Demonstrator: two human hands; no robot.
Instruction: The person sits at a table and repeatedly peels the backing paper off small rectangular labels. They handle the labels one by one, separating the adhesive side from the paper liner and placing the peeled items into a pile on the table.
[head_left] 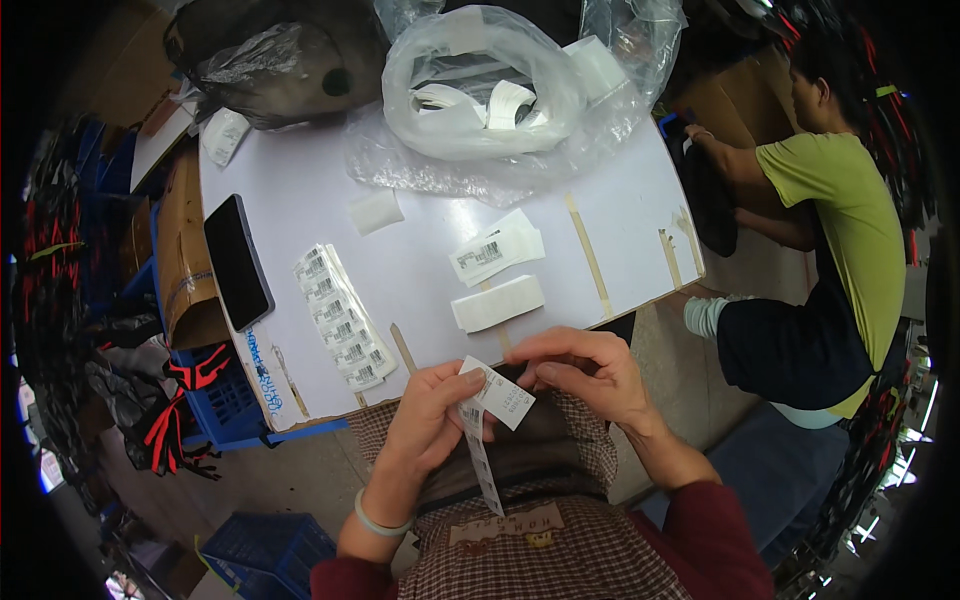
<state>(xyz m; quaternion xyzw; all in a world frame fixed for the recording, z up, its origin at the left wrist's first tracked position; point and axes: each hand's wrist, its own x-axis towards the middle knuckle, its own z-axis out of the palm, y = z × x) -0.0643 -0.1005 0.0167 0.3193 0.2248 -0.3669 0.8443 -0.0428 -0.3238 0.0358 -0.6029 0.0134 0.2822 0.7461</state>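
My left hand (432,412) pinches a white printed tag (505,402) between thumb and fingers, in front of the table's near edge. Below the same hand hangs a narrow strip of printed labels (482,465). Close by on the right, my right hand (595,375) has its thumb and fingers drawn together near the tag's upper edge; whatever they hold, if anything, is hidden. Just beyond the hands lie a blank white stack of tags (498,304) and a fanned pile of printed tags (495,252).
Label strips (342,320) and a dark phone (238,262) lie on the table's left. Clear plastic bag (480,140) with white rolls sits at the back, beside a dark bag (290,70). A person in a yellow-green shirt (850,210) sits right. Blue crate (265,555) stands on the floor.
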